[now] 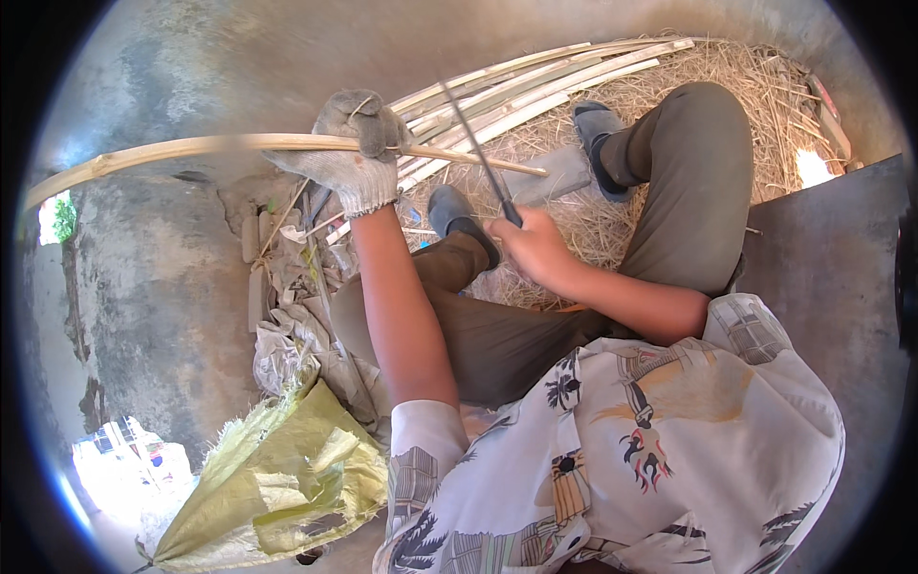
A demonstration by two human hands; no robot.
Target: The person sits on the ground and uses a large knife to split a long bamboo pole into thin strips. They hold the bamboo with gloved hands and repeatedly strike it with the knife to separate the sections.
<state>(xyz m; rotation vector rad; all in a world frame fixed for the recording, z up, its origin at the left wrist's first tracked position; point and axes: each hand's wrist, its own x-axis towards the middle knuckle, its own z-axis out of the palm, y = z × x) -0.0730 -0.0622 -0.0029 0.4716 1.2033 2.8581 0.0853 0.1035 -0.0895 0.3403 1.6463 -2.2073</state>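
Observation:
My left hand (356, 129), in a worn whitish-grey work glove, is closed round a long pale bamboo strip (206, 145). The strip bows away to the far left, and its short end sticks out to the right of the glove. My bare right hand (537, 251) grips the dark handle of a knife (470, 139). Its long thin blade points up and to the left, crossing the strip's short end in view. Whether blade and strip touch, I cannot tell.
Beyond my hands lies a bundle of split bamboo strips (550, 88). Straw-like shavings (736, 124) cover the floor around my shoes. A grey block (553, 174) sits between my feet. At left are crumpled plastic scraps (282, 349), a torn yellow-green sack (296, 478) and a concrete wall (158, 306).

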